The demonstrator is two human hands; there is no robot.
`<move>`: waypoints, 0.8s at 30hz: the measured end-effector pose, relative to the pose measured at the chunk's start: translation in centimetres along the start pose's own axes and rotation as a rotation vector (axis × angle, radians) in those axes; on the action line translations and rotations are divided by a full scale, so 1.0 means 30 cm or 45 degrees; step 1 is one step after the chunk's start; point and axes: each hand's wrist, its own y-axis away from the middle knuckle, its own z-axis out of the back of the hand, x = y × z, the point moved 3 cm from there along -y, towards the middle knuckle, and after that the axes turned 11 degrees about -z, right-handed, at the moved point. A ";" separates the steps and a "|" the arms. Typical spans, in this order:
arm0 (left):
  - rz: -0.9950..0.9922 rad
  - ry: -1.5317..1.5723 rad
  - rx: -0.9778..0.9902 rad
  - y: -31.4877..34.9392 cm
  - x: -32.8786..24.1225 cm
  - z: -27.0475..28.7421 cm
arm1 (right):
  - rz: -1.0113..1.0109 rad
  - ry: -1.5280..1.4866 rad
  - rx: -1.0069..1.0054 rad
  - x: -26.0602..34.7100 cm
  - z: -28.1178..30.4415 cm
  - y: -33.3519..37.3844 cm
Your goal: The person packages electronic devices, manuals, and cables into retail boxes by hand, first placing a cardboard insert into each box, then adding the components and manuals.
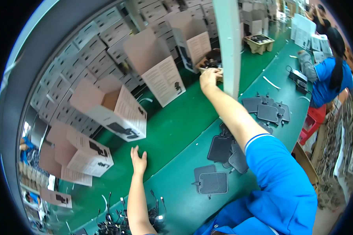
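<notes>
My right hand (pixel 210 79) reaches far forward beside the pale post. Its fingers are closed on the near edge of a brown moulded tray (pixel 202 65) that bears black parts. The post hides part of that tray. Over the green belt (pixel 172 123) my left hand (pixel 139 161) holds nothing, with thumb and fingers apart. Just beyond it stands an open white carton (pixel 131 117) with a dark product picture. To the left of that hand is another open carton (pixel 92 156), its flaps raised.
Black flat pads (pixel 213 183) with straps lie in groups on the near table. Bundled black cables (pixel 117 221) lie at the lower left. Stacked white boxes (pixel 76 74) line the back. A pale post (pixel 228 47) rises beside the belt. A co-worker in blue (pixel 329 74) sits at right.
</notes>
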 end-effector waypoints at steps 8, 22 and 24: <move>-0.268 -0.259 0.052 0.074 -0.159 -0.030 | 0.438 -0.339 0.245 0.028 0.127 0.054; 0.302 1.362 -0.264 0.091 -0.352 0.146 | 1.549 -1.233 0.440 0.045 0.765 0.876; 0.252 1.070 -0.291 0.115 -0.336 0.211 | 1.512 -1.245 0.445 -0.024 0.825 0.898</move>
